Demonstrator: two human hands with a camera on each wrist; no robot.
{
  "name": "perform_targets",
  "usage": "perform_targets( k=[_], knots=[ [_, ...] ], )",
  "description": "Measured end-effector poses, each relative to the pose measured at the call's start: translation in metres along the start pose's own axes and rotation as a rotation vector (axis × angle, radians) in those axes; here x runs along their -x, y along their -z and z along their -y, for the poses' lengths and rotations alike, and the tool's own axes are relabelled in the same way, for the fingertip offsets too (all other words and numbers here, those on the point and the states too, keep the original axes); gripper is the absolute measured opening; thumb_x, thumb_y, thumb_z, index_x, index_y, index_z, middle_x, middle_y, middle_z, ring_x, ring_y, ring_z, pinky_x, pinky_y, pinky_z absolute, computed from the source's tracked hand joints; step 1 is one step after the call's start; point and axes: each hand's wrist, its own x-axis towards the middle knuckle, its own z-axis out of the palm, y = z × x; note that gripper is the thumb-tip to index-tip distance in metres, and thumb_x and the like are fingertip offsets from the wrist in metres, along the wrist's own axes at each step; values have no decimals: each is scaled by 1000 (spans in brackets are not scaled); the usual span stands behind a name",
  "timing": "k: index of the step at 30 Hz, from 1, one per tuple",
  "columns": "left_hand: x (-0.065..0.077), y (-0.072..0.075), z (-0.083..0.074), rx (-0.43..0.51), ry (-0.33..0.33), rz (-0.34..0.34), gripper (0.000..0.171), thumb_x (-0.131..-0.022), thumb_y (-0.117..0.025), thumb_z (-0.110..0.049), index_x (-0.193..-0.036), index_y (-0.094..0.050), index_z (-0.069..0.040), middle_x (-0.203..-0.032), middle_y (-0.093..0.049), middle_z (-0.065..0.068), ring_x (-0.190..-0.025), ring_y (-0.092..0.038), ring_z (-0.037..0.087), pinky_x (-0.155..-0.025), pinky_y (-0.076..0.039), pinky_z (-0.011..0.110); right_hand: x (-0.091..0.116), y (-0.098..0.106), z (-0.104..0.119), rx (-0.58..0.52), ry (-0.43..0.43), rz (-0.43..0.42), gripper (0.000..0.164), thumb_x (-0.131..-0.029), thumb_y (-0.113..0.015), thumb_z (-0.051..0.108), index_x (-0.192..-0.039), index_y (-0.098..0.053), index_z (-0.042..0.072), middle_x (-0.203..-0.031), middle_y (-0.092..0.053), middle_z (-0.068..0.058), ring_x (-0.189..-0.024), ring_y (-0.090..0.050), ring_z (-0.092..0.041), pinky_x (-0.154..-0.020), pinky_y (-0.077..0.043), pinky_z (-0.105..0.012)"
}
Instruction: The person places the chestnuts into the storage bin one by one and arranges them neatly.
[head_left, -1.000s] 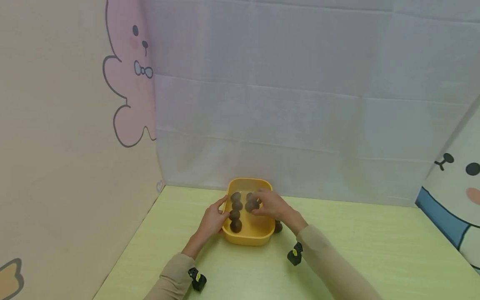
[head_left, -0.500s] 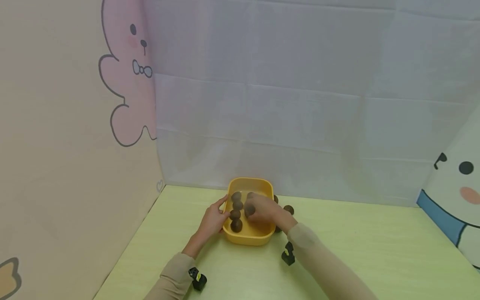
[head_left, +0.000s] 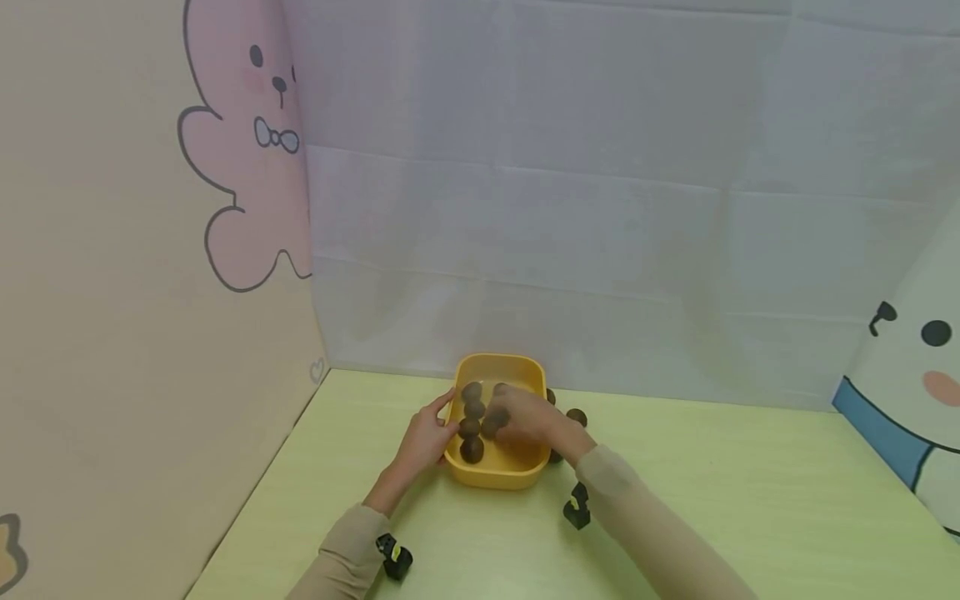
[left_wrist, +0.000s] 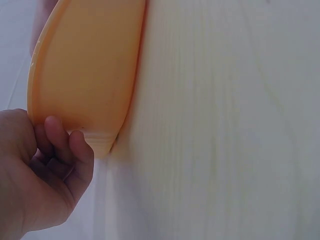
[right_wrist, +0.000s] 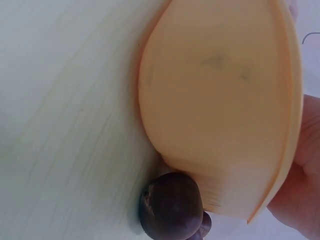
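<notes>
A deep yellow plastic box (head_left: 495, 481) stands on the table in the head view. My left hand (head_left: 426, 439) grips its left rim, with the thumb over the edge. In the left wrist view the fingers (left_wrist: 80, 150) curl against the box's outer wall. Inside, several dark brown round balls (head_left: 472, 450) form a row along the left side, with more near the middle. My right hand (head_left: 528, 417) reaches down into the box, its curled fingers at a brown ball (head_left: 490, 428) in the second row. The fingertips are partly hidden.
More brown balls lie on the table outside the box's right side, one ball (head_left: 576, 417) a little apart. In the right wrist view a glossy ball (right_wrist: 171, 206) sits against the outer wall. A white curtain (head_left: 600, 208) hangs behind.
My right hand has moved down and slightly toward the front within the box, and a ball in the second row now shows closer to the left row. The left hand keeps its place.
</notes>
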Motion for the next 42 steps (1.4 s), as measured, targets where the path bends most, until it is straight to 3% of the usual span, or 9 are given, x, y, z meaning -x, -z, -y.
perform_targets(
  k=[5, 13, 18, 23, 32, 42],
  knots=[
    [0, 0, 0, -2, -5, -2, 66, -88, -54, -7, -153, -41, -13, -50, -40, -3, -31, -38, 8, -34, -39, 22, 1, 2, -4, -22, 22, -10, 20, -78, -74, 3, -95, -77, 15, -95, -64, -3, -88, -56, -17, -79, -50, -30],
    [0, 0, -1, -21, 4, -1, 66, -89, -54, -7, -153, -40, -14, -50, -42, -3, -31, -38, 8, -34, -40, 22, 17, 16, -6, -161, -77, -72, 14, -88, -71, 11, -101, -76, 11, -110, -70, -5, -106, -62, -25, -95, -51, -45],
    [3, 4, -2, -16, 7, 7, 66, -89, -54, -7, -153, -41, -14, -50, -41, -3, -31, -39, 9, -35, -41, 22, 33, 25, -6, -117, -93, -160, 23, -89, -70, 12, -110, -72, 5, -110, -70, -10, -93, -62, -24, -80, -53, -35],
    [5, 7, -1, -8, 3, 18, 66, -89, -54, -7, -153, -41, -15, -51, -42, -2, -31, -38, 9, -34, -40, 22, 47, 34, -7, -105, -130, -227, 24, -90, -70, 15, -112, -72, 5, -104, -69, -9, -78, -54, -15, -70, -48, -26],
    [8, 10, 1, 3, -5, 29, 66, -88, -54, -8, -153, -41, -14, -51, -43, -2, -31, -38, 9, -34, -40, 23, 70, 39, -14, -107, -148, -297, 21, -90, -69, 13, -108, -73, 5, -98, -68, -5, -77, -54, -12, -66, -47, -24],
    [9, 12, 4, 7, -12, 26, 66, -87, -54, -7, -152, -42, -13, -50, -45, -1, -31, -41, 9, -34, -41, 24, 93, 38, -26, -119, -216, -312, 23, -89, -70, 14, -109, -72, 3, -105, -68, -14, -76, -54, -13, -66, -47, -26]
  ],
)
